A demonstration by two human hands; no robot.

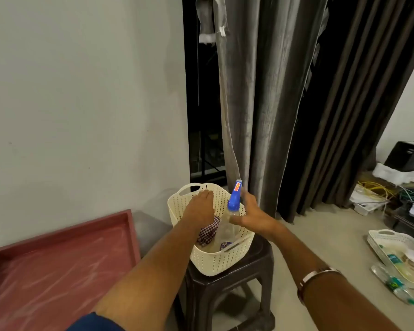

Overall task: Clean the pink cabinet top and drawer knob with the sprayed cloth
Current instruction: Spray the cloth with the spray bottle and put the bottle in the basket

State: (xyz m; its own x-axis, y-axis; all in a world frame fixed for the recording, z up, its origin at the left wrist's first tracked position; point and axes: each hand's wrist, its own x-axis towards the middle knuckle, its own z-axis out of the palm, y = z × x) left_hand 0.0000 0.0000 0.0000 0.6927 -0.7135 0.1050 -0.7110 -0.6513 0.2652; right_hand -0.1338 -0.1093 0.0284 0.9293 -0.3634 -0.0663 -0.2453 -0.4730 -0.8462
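Stage: early, you gather supplies at the basket [202, 261].
Left hand [200, 207]: closed on the checked cloth [209, 231].
Right hand [251, 215]: gripping the spray bottle [233, 201].
Left to do: pink cabinet top [58, 266] looks streaky, unwiped; knob not visible.

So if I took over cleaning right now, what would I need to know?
Left hand: closed on the checked cloth inside the cream perforated plastic basket.
Right hand: holding the clear spray bottle with the blue trigger head in that basket.
The basket sits on a dark plastic stool.
The pink cabinet top is streaky, apparently unwiped. The knob is out of view.
Left: spray the cloth, wipe both.
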